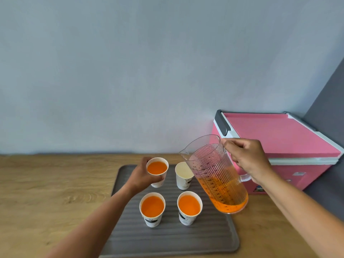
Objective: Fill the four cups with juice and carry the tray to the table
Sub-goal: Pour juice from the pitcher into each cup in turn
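A grey ribbed tray lies on the wooden counter with four white paper cups on it. The back left cup, front left cup and front right cup hold orange juice. The back right cup holds no juice. My left hand is wrapped around the back left cup. My right hand grips the handle of a clear ribbed pitcher, tilted slightly left above the tray's right edge, with orange juice in its lower part. Its spout is above the back right cup.
A pink cooler box with a white rim and dark handle stands at the right, close behind the pitcher. The wooden counter runs left of the tray. A pale blue wall rises behind.
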### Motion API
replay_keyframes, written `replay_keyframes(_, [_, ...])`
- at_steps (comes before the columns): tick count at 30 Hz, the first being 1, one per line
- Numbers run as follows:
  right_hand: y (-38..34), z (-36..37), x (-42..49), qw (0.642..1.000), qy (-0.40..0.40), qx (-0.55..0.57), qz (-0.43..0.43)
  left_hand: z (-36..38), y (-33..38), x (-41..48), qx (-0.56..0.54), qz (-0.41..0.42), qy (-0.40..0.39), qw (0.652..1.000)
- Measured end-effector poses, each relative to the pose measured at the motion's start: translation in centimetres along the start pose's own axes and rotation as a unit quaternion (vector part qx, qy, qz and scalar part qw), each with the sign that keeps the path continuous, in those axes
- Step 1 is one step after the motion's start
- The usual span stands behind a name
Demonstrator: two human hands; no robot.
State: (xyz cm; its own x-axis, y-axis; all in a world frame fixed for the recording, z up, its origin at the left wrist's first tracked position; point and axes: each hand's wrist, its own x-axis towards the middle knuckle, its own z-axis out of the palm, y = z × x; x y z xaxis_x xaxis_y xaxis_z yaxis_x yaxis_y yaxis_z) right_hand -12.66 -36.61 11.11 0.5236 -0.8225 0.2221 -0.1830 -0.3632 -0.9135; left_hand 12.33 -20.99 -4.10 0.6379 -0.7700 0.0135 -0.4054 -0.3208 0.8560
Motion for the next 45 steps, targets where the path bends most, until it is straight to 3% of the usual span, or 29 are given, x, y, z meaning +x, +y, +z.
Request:
replay_keyframes(18, [0.6, -0.5, -0.8, 0.999, 0.027, -0.015, 0.025, 0.5, -3.5, 0.2, 0.029, -0.03, -0.085, 0.996])
replay_keyframes(24, [0.5, -1.1, -1.2, 0.999, 0.031, -0.003, 0.029, -1.0, -0.8, 1.8, 0.033, 0.003, -0.041, 0.999])
replay_keyframes(29, [0.9, -2.3, -1.4, 0.999, 0.043, 0.004, 0.034, 1.1, 3.0, 3.2, 0.138, 0.074, -0.078, 0.985])
replay_keyframes(33, [1.3, -3.0, -1.6, 0.998, 0.049, -0.007, 0.038, 4.7, 4.0, 4.3, 0.272, 0.119, -0.111, 0.948])
replay_keyframes(37, [1.7, -3.3, -1.8, 0.998, 0.046, -0.019, 0.042, 6.8, 4.5, 4.9, 0.368, 0.106, -0.14, 0.913])
replay_keyframes(45, [1.9, -4.3, -2.1, 0.998, 0.035, -0.029, 0.051, 6.9, 5.1, 4.5, 0.326, 0.118, -0.112, 0.931])
